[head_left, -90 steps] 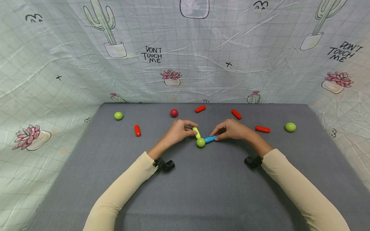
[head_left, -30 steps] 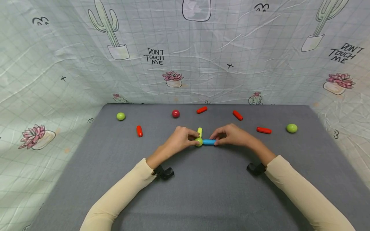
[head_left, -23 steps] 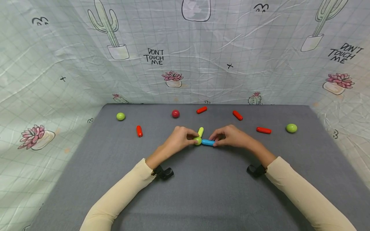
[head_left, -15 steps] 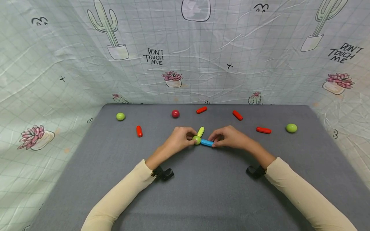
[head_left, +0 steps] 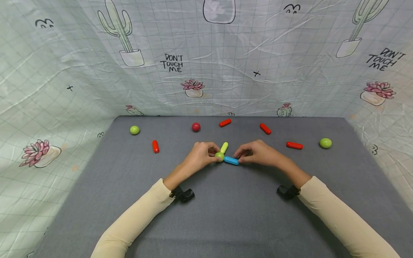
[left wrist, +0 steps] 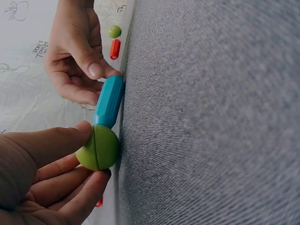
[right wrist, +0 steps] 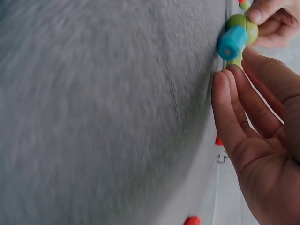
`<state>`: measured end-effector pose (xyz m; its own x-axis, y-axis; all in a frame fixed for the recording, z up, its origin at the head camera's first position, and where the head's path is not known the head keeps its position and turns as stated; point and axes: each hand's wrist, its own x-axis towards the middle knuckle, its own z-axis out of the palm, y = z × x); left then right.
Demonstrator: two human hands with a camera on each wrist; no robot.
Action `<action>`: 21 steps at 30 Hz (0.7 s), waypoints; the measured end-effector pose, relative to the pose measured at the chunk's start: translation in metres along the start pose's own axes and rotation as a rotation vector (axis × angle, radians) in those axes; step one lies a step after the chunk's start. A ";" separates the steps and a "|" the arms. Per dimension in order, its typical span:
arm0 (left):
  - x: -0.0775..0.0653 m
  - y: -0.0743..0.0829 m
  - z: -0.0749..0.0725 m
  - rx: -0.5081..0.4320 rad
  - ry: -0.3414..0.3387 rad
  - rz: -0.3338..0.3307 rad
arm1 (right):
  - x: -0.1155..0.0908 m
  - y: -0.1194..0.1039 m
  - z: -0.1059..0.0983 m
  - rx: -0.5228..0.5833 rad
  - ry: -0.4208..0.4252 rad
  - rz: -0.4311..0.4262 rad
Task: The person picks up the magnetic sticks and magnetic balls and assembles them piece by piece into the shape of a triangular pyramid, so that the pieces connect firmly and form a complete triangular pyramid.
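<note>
In the head view, my left hand pinches a green ball between thumb and fingers near the middle of the table. A blue faceted stick joins the ball's right side end-on, and a yellow-green stick points away from it toward the back. The left wrist view shows the seam round the green ball. At the blue stick's free end is my right hand; in the right wrist view its fingers are loosely bent and apart from the blue stick, holding nothing.
Around the back of the grey table lie a green ball, a dark red ball and several red sticks, one at the left. Another green ball is far right. A patterned cloth hangs behind.
My left hand has shifted from the yellow-green stick to the green ball. The blue stick has swung so its right end sits nearer me, and my right hand has let go of it.
</note>
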<state>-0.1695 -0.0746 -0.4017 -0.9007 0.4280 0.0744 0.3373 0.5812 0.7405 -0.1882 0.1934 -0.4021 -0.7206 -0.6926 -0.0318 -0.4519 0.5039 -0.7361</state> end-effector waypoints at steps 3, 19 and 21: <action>0.000 0.000 0.001 0.006 0.001 0.006 | -0.007 0.000 -0.006 -0.007 0.029 0.013; 0.000 -0.007 0.002 -0.027 0.012 0.030 | -0.028 0.004 -0.017 -0.069 0.094 0.028; 0.000 -0.007 0.002 -0.024 0.015 0.024 | -0.029 0.005 -0.017 -0.070 0.095 0.029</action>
<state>-0.1716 -0.0773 -0.4083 -0.8964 0.4313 0.1021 0.3525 0.5542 0.7540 -0.1783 0.2245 -0.3930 -0.7791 -0.6267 0.0143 -0.4633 0.5604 -0.6865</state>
